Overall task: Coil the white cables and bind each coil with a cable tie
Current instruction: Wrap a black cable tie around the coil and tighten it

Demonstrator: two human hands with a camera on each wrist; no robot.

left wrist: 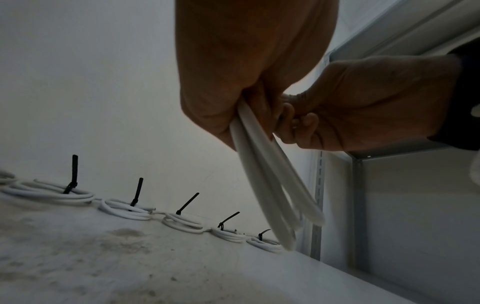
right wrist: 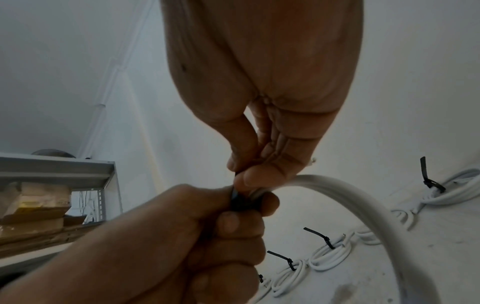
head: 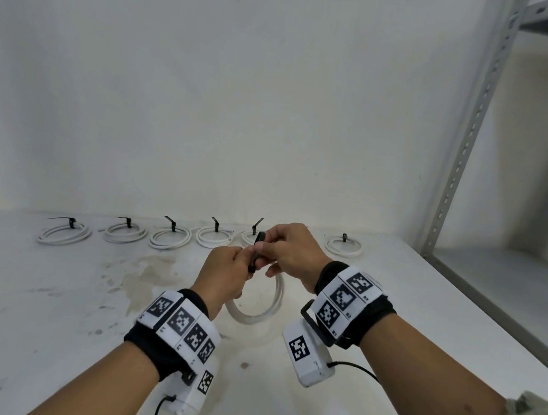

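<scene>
I hold a white cable coil (head: 258, 309) up above the desk (head: 47, 300), its loop hanging down between my wrists. My left hand (head: 226, 272) is closed in a fist around the top of the coil, with the strands bunched together inside my curled fingers (right wrist: 228, 224). A black cable tie (head: 256, 251) wraps the strands at that spot. My right hand (head: 289, 252) meets the left there, thumb and fingertips pinching the tie just above my left fist. Seen from my right wrist, the tie shows only as a short dark piece between the two hands, so I cannot tell how far it is drawn tight.

Behind the held coil, along the back of the desk where it meets the wall (head: 212, 79), lies a row of tied coils (head: 169, 237). Each is a flat white ring bound with a black tie whose tail sticks upward. Five sit to the left of the held coil or partly behind my hands, and one more (head: 343, 246) lies to its right. A brownish stain (head: 145, 276) marks the desk just left of the held coil. A grey metal shelf frame (head: 462, 154) stands to the right of it.
</scene>
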